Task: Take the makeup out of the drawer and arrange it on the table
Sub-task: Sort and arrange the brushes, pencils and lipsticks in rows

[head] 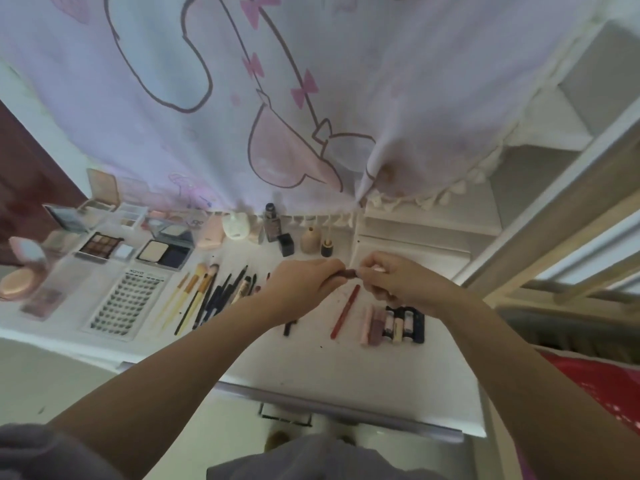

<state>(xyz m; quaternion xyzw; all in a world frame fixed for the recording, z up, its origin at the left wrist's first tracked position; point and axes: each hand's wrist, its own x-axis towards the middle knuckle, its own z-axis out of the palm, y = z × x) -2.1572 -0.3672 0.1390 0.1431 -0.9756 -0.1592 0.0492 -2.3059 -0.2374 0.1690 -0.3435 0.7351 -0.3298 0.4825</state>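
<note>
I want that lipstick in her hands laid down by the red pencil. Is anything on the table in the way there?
Nothing visible blocks it. Both hands hold the lipstick just above the red pencil, and the table shows bare patches on either side of the pencil, between the brushes and the small tubes.

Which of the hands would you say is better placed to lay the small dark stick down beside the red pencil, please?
Probably the left hand: it grips most of the dark stick, while the right hand only pinches its tip. The red pencil lies on the table just below both hands.
</note>
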